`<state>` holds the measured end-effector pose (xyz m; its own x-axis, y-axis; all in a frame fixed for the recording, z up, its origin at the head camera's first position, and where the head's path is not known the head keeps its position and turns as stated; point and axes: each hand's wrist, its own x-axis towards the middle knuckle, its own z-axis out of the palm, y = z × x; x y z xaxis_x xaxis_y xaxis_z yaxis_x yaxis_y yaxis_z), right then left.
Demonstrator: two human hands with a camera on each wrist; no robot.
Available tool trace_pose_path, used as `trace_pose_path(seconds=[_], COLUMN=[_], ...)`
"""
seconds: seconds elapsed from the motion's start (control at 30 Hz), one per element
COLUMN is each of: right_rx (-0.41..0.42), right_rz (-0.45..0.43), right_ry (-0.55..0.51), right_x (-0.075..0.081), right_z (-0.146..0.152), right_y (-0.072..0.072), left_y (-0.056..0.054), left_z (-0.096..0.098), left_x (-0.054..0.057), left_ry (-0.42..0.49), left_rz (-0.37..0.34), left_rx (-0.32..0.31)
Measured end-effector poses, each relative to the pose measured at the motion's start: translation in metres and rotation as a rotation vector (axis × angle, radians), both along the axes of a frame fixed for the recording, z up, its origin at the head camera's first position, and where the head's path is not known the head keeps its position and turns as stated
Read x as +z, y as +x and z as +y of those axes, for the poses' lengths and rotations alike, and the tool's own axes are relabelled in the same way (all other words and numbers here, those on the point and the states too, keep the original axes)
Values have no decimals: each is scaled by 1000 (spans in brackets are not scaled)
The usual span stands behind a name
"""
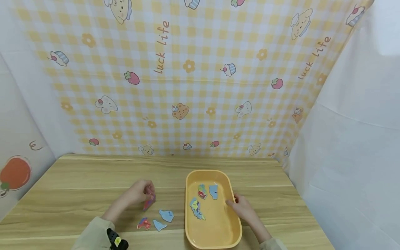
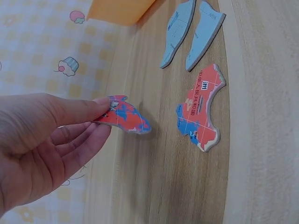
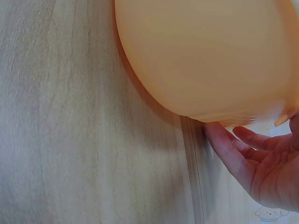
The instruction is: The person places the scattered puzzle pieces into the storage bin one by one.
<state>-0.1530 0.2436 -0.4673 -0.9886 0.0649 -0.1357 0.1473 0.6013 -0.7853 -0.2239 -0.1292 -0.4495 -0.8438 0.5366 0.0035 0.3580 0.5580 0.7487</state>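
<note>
My left hand (image 1: 141,191) pinches a red and blue map puzzle piece (image 2: 125,115) between thumb and fingers, just above the wooden table. Below that hand lie another red and blue puzzle piece (image 1: 144,224) and two light-blue pieces (image 1: 166,215) (image 1: 159,225). To the right stands a yellow plastic tray (image 1: 215,229). Inside it are a green and red piece (image 1: 202,191), a blue piece (image 1: 213,191) and a yellow, purple and blue piece (image 1: 196,207). My right hand (image 1: 245,209) grips the tray's right side, thumb over the rim and fingers outside.
A yellow checked cloth (image 1: 200,90) with cartoon prints hangs behind the wooden table (image 1: 93,180). White cloth (image 1: 353,139) closes off the right side, and another white sheet (image 1: 18,121) with a red fruit print hangs at the left.
</note>
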Motion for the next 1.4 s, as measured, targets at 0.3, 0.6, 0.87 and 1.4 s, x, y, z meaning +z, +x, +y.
trace_pose_path(seconds=[0.3, 0.6, 0.87, 1.4], right_rx=[8, 26, 4, 6], right_rz=[-4, -3, 10, -6], right_ry=[-7, -15, 1, -19], right_x=[2, 0, 1, 3], right_z=[0, 1, 0, 0], right_y=[1, 0, 1, 0], left_y=[-2, -5, -6, -15], left_z=[4, 12, 23, 49], left_x=[3, 6, 11, 25], left_ry=[1, 2, 24, 80], left_rz=[-12, 29, 84, 48], left_rx=[30, 32, 41, 38])
